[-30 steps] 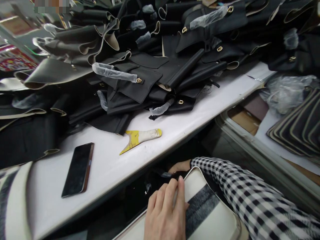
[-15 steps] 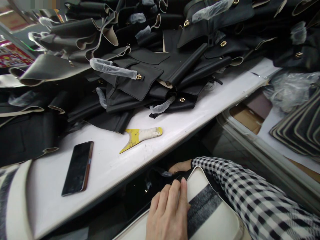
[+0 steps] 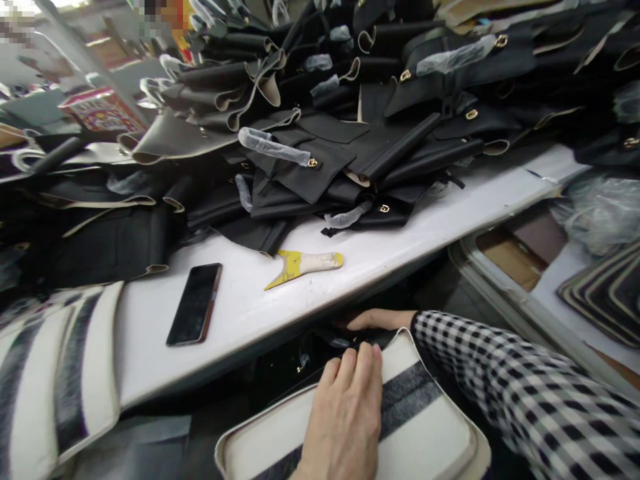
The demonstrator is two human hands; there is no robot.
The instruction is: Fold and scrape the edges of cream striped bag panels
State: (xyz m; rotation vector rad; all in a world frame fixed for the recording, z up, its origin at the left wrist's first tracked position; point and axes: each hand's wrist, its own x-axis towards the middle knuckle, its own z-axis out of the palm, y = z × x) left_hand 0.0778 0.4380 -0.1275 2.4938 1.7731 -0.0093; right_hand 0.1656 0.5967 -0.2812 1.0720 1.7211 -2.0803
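Observation:
My left hand [image 3: 345,413] lies over a cream bag piece [image 3: 440,433] with a dark stripe across it. Its fingers are bent over the upper edge and grip it there. Behind that edge, below the white table's rim, my right hand [image 3: 367,321] reaches in from the right in a checked sleeve. Its fingers are hidden in the dark, so what it touches does not show. Black material with a small shiny metal fitting [image 3: 303,362] shows in the shadow just beyond the bag piece.
On the white table [image 3: 240,327] lie a phone [image 3: 195,305] and a yellow forked tool [image 3: 303,265] with a wrapped handle. Black bag pieces [image 3: 310,170] with plastic-wrapped straps are heaped behind them. Striped cream pieces [image 3: 90,373] stand at left; stacked dark panels [image 3: 607,290] lie at right.
The view has swung left and up, so the table things appear farther right and more of the striped pieces shows. My left hand keeps its grip; my right hand stays behind the bag piece.

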